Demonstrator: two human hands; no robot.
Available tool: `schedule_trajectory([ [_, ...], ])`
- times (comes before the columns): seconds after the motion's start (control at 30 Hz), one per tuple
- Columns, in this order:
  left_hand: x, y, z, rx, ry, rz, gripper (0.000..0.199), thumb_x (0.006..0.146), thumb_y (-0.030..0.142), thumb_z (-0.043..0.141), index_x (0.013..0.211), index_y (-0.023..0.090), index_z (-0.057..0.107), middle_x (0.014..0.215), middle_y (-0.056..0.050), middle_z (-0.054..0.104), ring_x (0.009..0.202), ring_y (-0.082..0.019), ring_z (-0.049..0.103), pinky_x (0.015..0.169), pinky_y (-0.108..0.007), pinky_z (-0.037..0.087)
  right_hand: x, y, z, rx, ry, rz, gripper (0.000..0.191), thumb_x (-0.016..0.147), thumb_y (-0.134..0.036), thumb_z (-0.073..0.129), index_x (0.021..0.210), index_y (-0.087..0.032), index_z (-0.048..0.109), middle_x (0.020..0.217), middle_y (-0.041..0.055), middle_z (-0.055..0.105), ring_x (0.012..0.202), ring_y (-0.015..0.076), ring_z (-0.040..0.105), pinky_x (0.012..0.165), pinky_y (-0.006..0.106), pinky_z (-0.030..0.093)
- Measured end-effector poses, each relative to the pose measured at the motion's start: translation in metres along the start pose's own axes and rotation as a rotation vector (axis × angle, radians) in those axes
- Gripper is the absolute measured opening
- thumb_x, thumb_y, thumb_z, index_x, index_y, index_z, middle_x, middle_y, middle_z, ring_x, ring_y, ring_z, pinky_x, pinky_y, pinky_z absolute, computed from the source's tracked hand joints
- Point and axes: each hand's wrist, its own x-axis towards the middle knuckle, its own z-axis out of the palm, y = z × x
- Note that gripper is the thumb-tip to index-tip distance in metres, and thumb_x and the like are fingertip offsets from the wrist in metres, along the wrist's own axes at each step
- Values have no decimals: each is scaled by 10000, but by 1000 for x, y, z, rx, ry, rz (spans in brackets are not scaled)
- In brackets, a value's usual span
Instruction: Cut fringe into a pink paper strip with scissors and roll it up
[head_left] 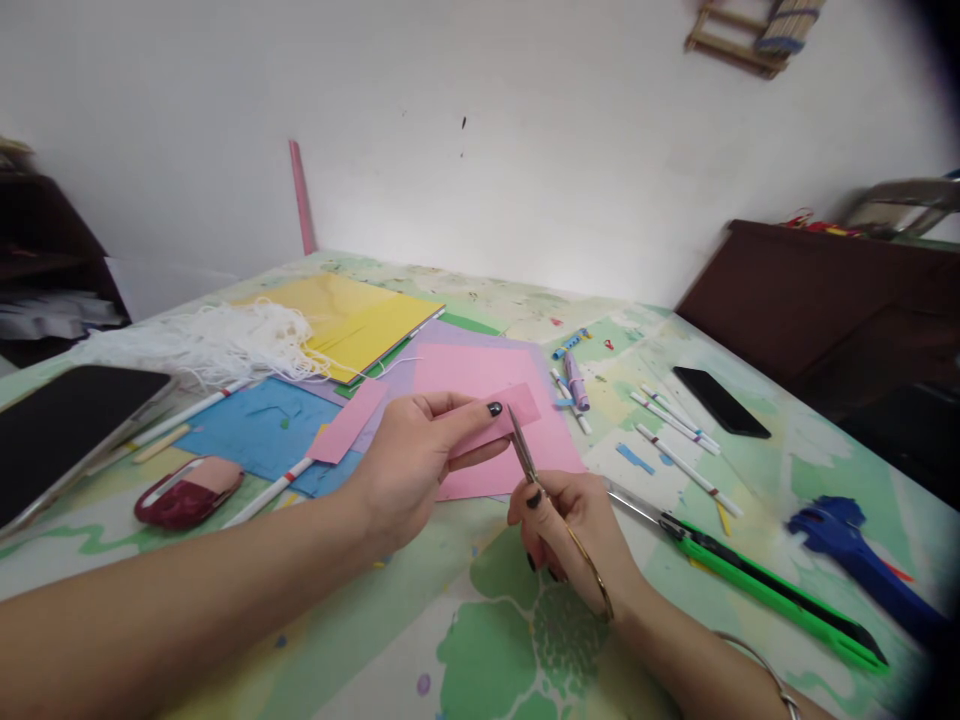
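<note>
My left hand point(427, 450) pinches a small pink paper strip point(523, 402) between thumb and fingers, a little above the table. My right hand point(574, 525) is closed round a pair of scissors point(520, 447), whose blades point up and away and touch or nearly touch the strip's near edge beside my left thumb. The handles are mostly hidden in my right hand. Under the strip lies a larger pink sheet point(480, 370) on a lilac sheet point(536, 350). Left of my left hand, a pink paper piece point(352, 425) lies by a white stick point(270, 496).
A green cutter point(780, 590) and blue tool point(862, 560) lie at the right, with a black phone point(721, 402) and white sticks point(686, 468) beyond. White yarn point(217, 340), yellow sheets point(352, 320), blue sheet point(255, 430), maroon object point(190, 492) and dark tablet point(71, 430) occupy the left.
</note>
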Motion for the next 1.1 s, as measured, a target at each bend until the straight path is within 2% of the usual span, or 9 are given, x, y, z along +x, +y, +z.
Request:
schedule_trajectory([
  [0.67,1,-1,1,25,20,-3,128,722,170,712,759,55,669,901,-127,702,905,-202,656,853,-302,546,2,-3,1,-54,32,79,479,762,-590,552,561,-159,494,373,-37,429,316,48,310,323,175,218],
  [1.1,-2,1,3,19,29,-13,111,685,184,735,698,95,671,867,-97,705,894,-197,655,881,-328,523,3,-7,1,-84,47,108,449,731,-553,591,518,-179,463,352,-39,424,308,59,318,325,189,235],
])
